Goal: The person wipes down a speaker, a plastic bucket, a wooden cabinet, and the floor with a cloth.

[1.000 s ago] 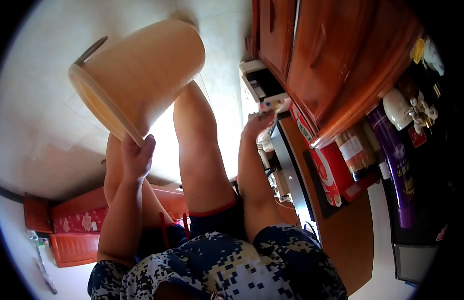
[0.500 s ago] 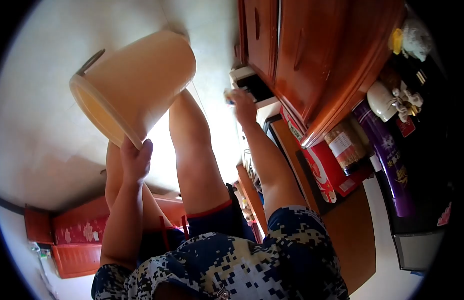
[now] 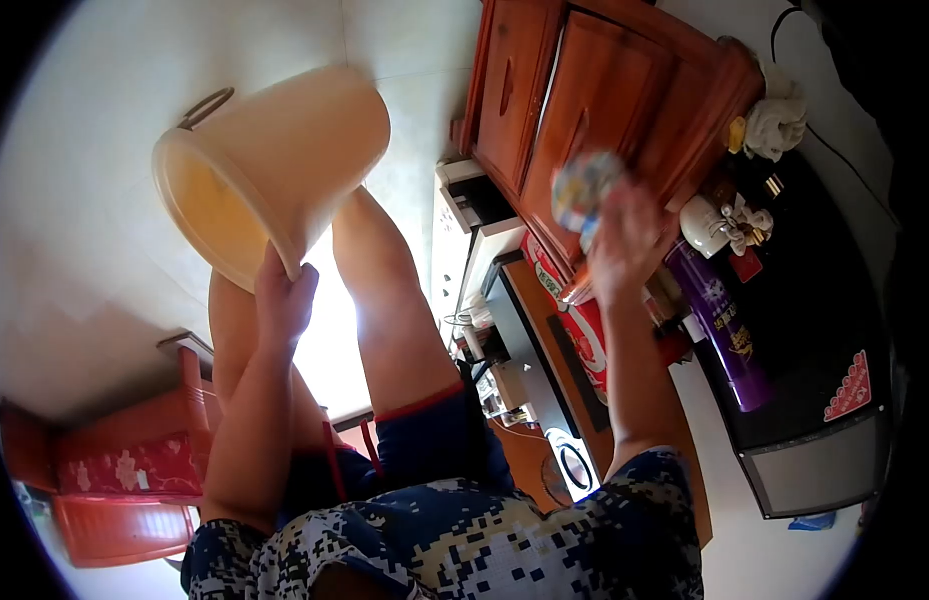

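Labels first: near your right hand, the purple canister is carrying gold characters and a pale starburst, too small to read; the red box below the grip is showing white lettering, also unreadable; out past the canister, a pink sticker is bearing fine print you can't make out. Your right arm is stretching forward and out to the side, the hand blurring, its fingers closing on a multicoloured patterned object; exact finger placement is blurring out. Wooden drawers are standing just beyond that grip, and a white pot with a bow is sitting beside it, on the outer side. Your left hand is clamping the near rim of a cream bucket, thumb lying outside, fingers tucking into the mouth. The bucket is tilting on its side, its body extending forward from that grip in front of your knees, its mouth opening to the left, its loop handle sitting across the mouth from your hand. Your left forearm is reaching straight forward.
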Available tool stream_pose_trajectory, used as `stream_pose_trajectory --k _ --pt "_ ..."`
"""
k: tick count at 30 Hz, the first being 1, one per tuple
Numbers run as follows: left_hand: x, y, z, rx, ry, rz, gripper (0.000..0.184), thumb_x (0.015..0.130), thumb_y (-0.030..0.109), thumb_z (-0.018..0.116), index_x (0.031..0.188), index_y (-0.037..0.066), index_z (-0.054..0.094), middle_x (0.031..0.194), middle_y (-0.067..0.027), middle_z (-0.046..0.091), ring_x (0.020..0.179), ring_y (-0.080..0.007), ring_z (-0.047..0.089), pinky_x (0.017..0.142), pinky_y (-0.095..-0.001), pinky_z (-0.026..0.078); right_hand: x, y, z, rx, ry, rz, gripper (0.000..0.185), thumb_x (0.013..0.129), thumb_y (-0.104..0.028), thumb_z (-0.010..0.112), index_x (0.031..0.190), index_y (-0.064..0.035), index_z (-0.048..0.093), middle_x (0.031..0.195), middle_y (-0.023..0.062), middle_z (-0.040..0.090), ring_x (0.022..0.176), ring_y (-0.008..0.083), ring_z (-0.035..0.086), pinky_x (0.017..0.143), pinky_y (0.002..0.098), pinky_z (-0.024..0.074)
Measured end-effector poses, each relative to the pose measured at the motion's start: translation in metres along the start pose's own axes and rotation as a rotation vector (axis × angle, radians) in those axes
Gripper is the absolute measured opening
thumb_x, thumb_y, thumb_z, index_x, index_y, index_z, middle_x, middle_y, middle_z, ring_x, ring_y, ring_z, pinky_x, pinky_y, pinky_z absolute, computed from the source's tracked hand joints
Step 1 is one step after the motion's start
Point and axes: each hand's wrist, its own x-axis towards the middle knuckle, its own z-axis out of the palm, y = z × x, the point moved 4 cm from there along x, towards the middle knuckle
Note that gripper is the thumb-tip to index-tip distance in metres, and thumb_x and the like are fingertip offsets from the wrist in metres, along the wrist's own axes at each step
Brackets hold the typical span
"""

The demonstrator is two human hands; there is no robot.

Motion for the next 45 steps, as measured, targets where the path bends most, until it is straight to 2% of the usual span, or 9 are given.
stream_pose_trajectory --k 7,15,20,28,30,33,35,43,45 --pt "0.0 0.0 0.009 -0.084 0.051 0.157 0.052 0.072 -0.005 0.045 0.125 -0.002 0.04 0.089 0.0013 0.05 0.065 -0.0034 0.041 0.054 -0.0181 0.035 0.161 0.046 -0.052 -0.287 0.07 -0.195 0.018 0.067 -0.021 0.071 0.082 -0.0135 0.064 0.104 0.0004 0.055 0.109 0.0193 0.046 0.098 0.0524 0.0288" --pt "-0.003 0.005 0.006 -0.066 0.05 0.006 0.059 0.07 -0.006 0.043 0.128 0.002 0.039 0.094 0.0002 0.052 0.069 -0.0035 0.043 0.057 -0.0176 0.037 0.049 -0.022 -0.021 -0.145 -0.721 -0.439 0.042 0.074 -0.029 0.067 0.107 -0.0056 0.058 0.106 0.007 0.054 0.112 0.0204 0.044 0.108 0.0427 0.0194" --pt "-0.007 0.017 0.015 -0.247 0.087 0.125 0.061 0.07 -0.009 0.042 0.13 0.002 0.039 0.102 -0.0006 0.052 0.079 -0.0042 0.046 0.064 -0.0179 0.039 -0.013 -0.042 -0.008 -0.134 -0.603 -0.572 0.041 0.067 -0.035 0.069 0.093 -0.0038 0.063 0.099 0.0095 0.054 0.104 0.026 0.047 0.105 0.0409 0.0231" --pt "0.0 0.031 0.013 -0.261 0.145 0.045 0.059 0.071 -0.009 0.043 0.129 0.001 0.041 0.105 -0.0029 0.056 0.082 -0.0083 0.05 0.07 -0.0209 0.041 -0.115 -0.044 0.074 0.797 -0.882 -0.3 0.016 0.065 -0.011 0.063 0.081 -0.0075 0.064 0.083 0.0059 0.055 0.084 0.0222 0.054 0.08 0.0356 0.042" --pt "-0.002 0.04 0.011 -0.301 0.158 0.07 0.058 0.071 -0.008 0.043 0.128 0.001 0.041 0.105 -0.0033 0.056 0.082 -0.0089 0.05 0.07 -0.0215 0.041 -0.046 -0.082 -0.004 0.411 -0.672 -0.665 0.017 0.066 -0.01 0.06 0.082 -0.0067 0.063 0.083 0.0059 0.056 0.08 0.0219 0.055 0.076 0.0346 0.0431" --pt "0.003 0.032 0.012 -0.231 0.145 0.098 0.057 0.071 -0.008 0.044 0.127 0.001 0.042 0.103 -0.0039 0.057 0.082 -0.0095 0.051 0.071 -0.0221 0.042 0.102 -0.023 -0.044 0.024 -0.401 -0.151 0.035 0.07 -0.017 0.062 0.103 -0.0063 0.056 0.091 0.0065 0.059 0.088 0.0224 0.055 0.082 0.0363 0.0422" --pt "0.003 0.026 0.015 -0.178 0.127 0.112 0.057 0.071 -0.007 0.044 0.127 0.001 0.043 0.101 -0.0042 0.057 0.081 -0.0096 0.051 0.071 -0.0222 0.042 0.117 0.04 -0.029 -0.186 -0.131 -0.443 0.021 0.082 -0.026 0.056 0.096 -0.0101 0.057 0.089 0.0055 0.057 0.085 0.0213 0.054 0.093 0.0411 0.0368" --pt "0.006 0.047 0.004 -0.148 0.088 0.083 0.056 0.07 -0.007 0.042 0.125 0.0 0.045 0.1 -0.0059 0.058 0.086 -0.0123 0.052 0.074 -0.0237 0.042 -0.067 -0.066 0.016 0.004 -0.775 -0.51 0.034 0.078 -0.013 0.053 0.108 0.0013 0.057 0.111 0.0185 0.055 0.104 0.0276 0.05 0.096 0.0438 0.0346" --pt "0.005 0.045 0.001 -0.154 0.082 0.061 0.057 0.069 -0.008 0.041 0.125 0.0 0.045 0.1 -0.0058 0.057 0.086 -0.0109 0.051 0.073 -0.0225 0.041 -0.133 -0.083 0.041 0.259 -0.886 -0.535 0.026 0.077 -0.019 0.058 0.094 -0.0011 0.061 0.086 0.0111 0.06 0.08 0.0275 0.057 0.078 0.0407 0.0432"
